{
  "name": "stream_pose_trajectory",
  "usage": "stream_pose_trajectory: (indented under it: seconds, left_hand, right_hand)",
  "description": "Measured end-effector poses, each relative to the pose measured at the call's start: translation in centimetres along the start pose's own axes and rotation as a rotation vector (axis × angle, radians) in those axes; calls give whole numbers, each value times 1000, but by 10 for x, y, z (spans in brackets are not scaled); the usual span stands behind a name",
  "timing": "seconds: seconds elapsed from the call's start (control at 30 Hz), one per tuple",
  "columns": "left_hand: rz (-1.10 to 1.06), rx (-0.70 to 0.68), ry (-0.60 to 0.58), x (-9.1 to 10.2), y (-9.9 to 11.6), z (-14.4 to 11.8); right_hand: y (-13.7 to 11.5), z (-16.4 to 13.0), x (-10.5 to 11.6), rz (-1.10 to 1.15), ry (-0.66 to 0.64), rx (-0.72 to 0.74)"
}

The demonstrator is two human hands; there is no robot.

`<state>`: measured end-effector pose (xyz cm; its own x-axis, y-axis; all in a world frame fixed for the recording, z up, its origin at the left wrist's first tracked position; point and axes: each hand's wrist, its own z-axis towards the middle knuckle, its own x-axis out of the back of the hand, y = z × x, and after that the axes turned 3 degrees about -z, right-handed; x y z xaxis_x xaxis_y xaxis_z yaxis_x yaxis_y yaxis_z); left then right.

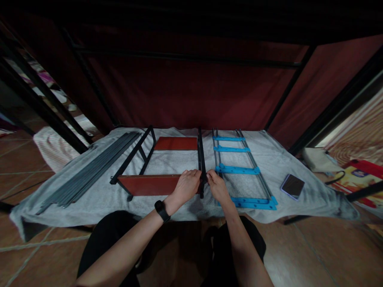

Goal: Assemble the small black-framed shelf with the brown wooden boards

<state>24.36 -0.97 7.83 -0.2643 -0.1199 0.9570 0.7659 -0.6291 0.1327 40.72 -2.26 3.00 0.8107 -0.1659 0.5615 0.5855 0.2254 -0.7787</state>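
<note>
At the far left of the grey cloth (98, 195) that is spread over the low surface, a bundle of grey rods (89, 171) is lying at a slant. Just to its right, a black metal frame (131, 157) is being kept on the cloth, with a far red-brown board (176, 143) and a near red-brown board (148, 184) set between its side rails. The left hand (187, 185), with a black watch (162, 210) being worn at the wrist, is being rested on the right end of the near board, its grip being closed over that end where it meets the black upright rail (201, 159). The right hand (218, 185) is being held just beside the left, its fingers being pressed against the same rail from the other side; whether they are wrapped around it cannot be told. Further right, a ladder-like rack with blue crossbars (237, 169) is lying flat, and near the cloth's right side a phone (292, 185) is lying face up. A pale bag (318, 159) is sitting on the floor beyond.
</note>
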Motion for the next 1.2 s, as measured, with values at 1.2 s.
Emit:
stream_pose_trajectory:
  seconds: [1.2]
  left_hand:
    - [-12,25,-55,5,2,4]
  right_hand:
    - [1,4,-11,50,95,12]
